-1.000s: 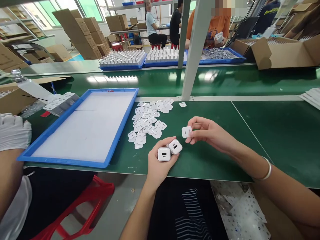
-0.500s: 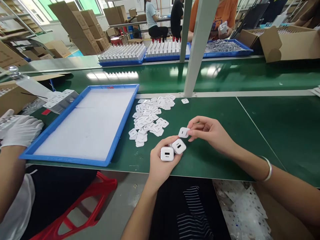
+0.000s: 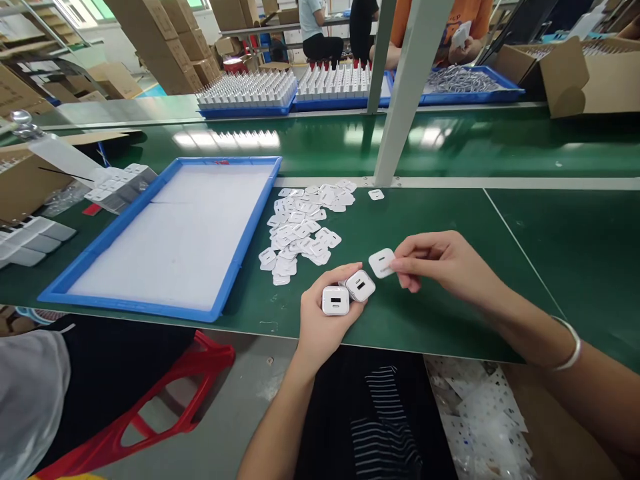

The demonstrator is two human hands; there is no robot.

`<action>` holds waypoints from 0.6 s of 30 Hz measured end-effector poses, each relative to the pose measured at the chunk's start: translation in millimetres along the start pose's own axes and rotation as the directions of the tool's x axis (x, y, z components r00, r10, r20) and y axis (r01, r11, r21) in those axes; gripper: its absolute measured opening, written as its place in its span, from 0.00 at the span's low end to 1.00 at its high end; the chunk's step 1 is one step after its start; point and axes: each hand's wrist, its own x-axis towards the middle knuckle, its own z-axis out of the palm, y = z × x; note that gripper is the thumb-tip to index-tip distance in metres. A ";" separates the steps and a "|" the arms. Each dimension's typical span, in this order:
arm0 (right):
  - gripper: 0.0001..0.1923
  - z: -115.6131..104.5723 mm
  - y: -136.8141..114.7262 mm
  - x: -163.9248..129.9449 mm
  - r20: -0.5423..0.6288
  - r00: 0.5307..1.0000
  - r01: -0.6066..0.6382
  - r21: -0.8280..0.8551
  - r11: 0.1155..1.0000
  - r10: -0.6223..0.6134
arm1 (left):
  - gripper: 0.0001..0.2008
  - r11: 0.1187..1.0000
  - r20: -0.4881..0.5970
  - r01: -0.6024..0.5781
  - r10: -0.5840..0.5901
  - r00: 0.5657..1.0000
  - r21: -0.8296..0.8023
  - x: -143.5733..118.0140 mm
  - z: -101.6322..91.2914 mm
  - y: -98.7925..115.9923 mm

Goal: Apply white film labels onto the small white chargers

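Between left hand [image 3: 320, 323] fingers: two white chargers [image 3: 347, 293], gripped side by side above the green table [image 3: 450, 320]. Pinched at right hand [image 3: 440, 263] fingertips: a third charger [image 3: 382, 262], just beyond the pair. Left of both: loose stickers [image 3: 300, 230], then blue tray [image 3: 150, 308].

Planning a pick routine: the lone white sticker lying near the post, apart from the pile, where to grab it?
The lone sticker lies flat on the green bench, so no side faces to pinch. Come from straight above, probably lifting one edge with a fingertip; its right side is bare, the pile sits left.

Your left hand [image 3: 320, 320] grips two white chargers [image 3: 347, 293]; your right hand [image 3: 440, 263] pinches a third charger [image 3: 381, 262] above the bench [image 3: 450, 220].
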 end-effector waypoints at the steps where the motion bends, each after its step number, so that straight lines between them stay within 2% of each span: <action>1: 0.12 1.4 -1.3 -1.0 0.058 0.997 -0.045 0.059 0.997 0.042 | 0.18 1.000 -0.008 -0.001 0.001 1.000 0.002 -0.1 0.1 -0.5; 3: 0.13 7.1 -0.8 -2.2 0.149 0.984 -0.117 0.130 0.985 0.097 | 0.17 1.000 -0.012 -0.008 0.008 1.000 0.004 -0.5 0.2 -1.3; 5: 0.12 13.8 2.5 -2.5 0.181 0.976 -0.152 0.163 0.975 0.122 | 0.17 1.000 -0.005 -0.013 0.013 1.000 -0.001 -0.7 0.4 -1.6; 12: 0.11 20.6 10.1 -0.4 0.182 0.976 -0.150 0.176 0.973 0.117 | 0.18 1.000 0.003 -0.023 0.023 1.000 -0.005 -0.6 1.4 1.3; 18: 0.15 21.5 8.2 -0.5 0.171 0.978 -0.147 0.150 0.978 0.121 | 0.17 0.999 0.000 -0.036 0.036 0.999 0.008 -1.2 1.7 0.4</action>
